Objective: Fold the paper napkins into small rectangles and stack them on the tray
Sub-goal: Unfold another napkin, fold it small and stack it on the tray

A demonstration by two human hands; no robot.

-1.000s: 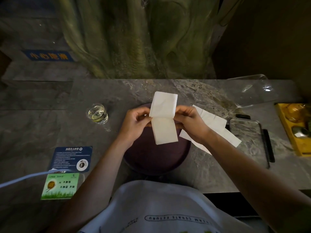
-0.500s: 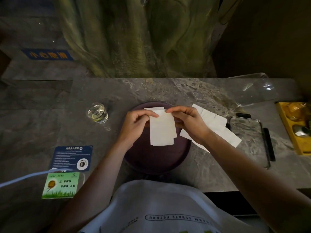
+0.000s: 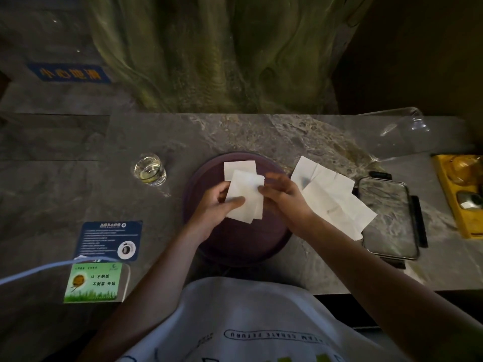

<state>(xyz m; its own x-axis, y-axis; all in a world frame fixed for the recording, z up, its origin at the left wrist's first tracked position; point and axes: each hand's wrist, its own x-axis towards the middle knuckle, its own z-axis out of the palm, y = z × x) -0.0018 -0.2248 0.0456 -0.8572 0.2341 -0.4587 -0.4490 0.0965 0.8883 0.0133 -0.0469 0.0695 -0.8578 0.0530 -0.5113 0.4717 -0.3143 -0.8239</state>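
The napkin in the person's grip is white, folded down to a small upright rectangle, its layers slipping a little apart at the lower edge, and it is held tilted just over the round purple tray. The left hand pinches its lower left side, thumb lying across the front; the right hand has its fingertips closed on the right edge. Behind it, at the far side of the tray, another folded white rectangle lies flat, partly covered by the held one. To the right of the tray, loose napkins lie overlapping on the table, still long and only creased. The table is grey, veined stone, dimly lit. A small glass of clear liquid stands left of the tray, with a blue card and a green card nearer the edge and a pale cable crossing them. A phone lies just right of the napkins, a yellow tray beyond it, and a clear container at the far right. Behind the table rises a rough greenish rock-like wall.
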